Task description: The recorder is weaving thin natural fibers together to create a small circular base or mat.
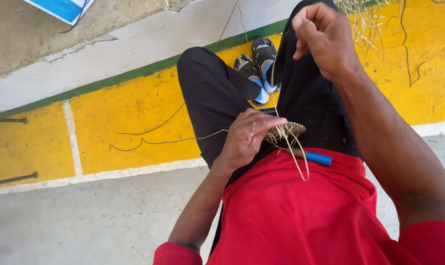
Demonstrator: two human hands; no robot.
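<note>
My left hand (247, 137) grips a small round woven straw piece (288, 131) over my lap. My right hand (323, 39) is raised above it, its fingers pinched on a thin straw strand (274, 78) that runs down to the woven piece. More loose strands (298, 164) hang from the weave over my red shirt. A tool with a blue handle (315, 157) lies on my lap just under the woven piece.
I sit with legs in black trousers (212, 98) and dark shoes (257, 64) over a yellow painted floor (129, 118) with a green stripe. Loose straw (365, 19) lies at the top right. A long strand (158, 142) trails left. A blue and white box (60, 7) sits top left.
</note>
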